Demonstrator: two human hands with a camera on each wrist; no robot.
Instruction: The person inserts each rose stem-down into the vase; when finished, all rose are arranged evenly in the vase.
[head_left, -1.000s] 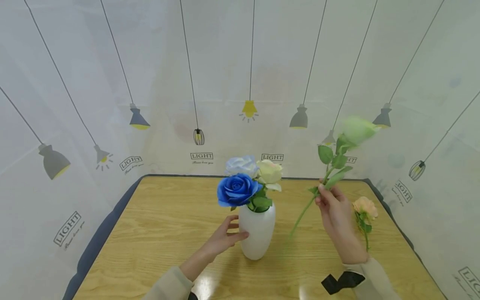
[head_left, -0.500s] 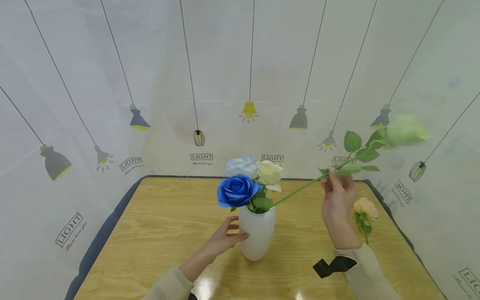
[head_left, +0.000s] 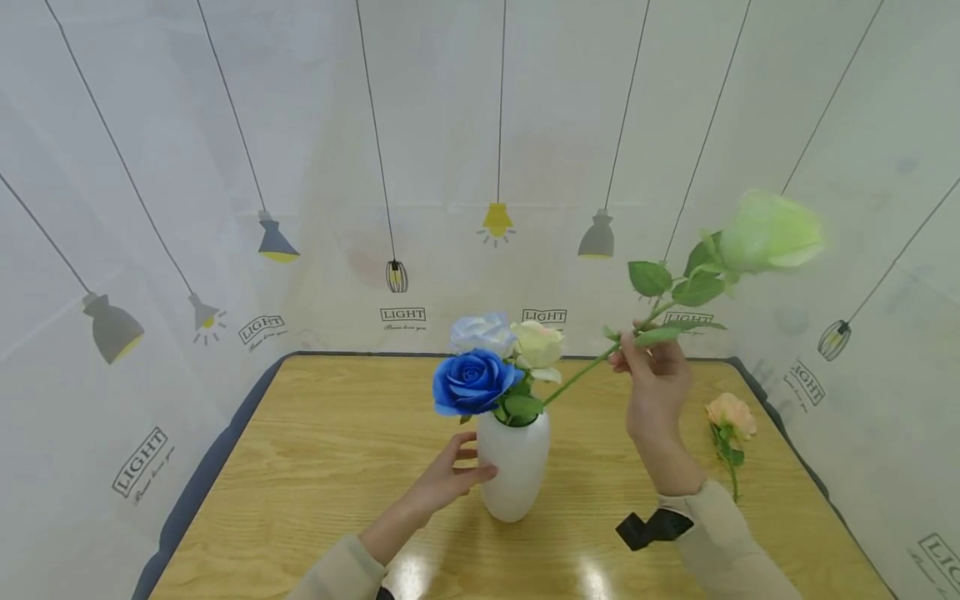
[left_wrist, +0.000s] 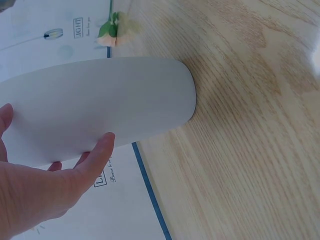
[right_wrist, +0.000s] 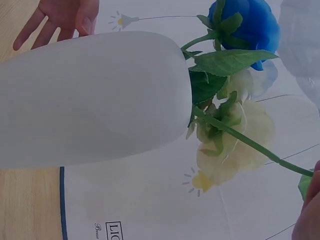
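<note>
A white vase [head_left: 513,471] stands upright on the table, holding a blue rose [head_left: 474,381], a pale blue flower [head_left: 480,333] and a cream flower [head_left: 537,346]. My left hand [head_left: 442,483] rests against the vase's left side with spread, fairly straight fingers; the left wrist view shows its thumb [left_wrist: 102,147] on the wall. To the right, my right hand [head_left: 656,387] pinches the stem of a pale green rose [head_left: 772,233], which leans up and right. In the right wrist view, that stem [right_wrist: 250,142] reaches down to the vase's mouth; its lower end is hidden.
A peach flower [head_left: 731,417] lies at the right of the wooden table [head_left: 337,417]. White curtains [head_left: 435,125] printed with hanging lamps surround the table on the back and both sides. Dark edging [head_left: 217,458] runs along the table's border.
My right hand brought the green rose's stem end to the vase's mouth, swinging its bloom right. Since then, hand and bloom have shifted left, and the bloom has risen. My left hand stays put.
</note>
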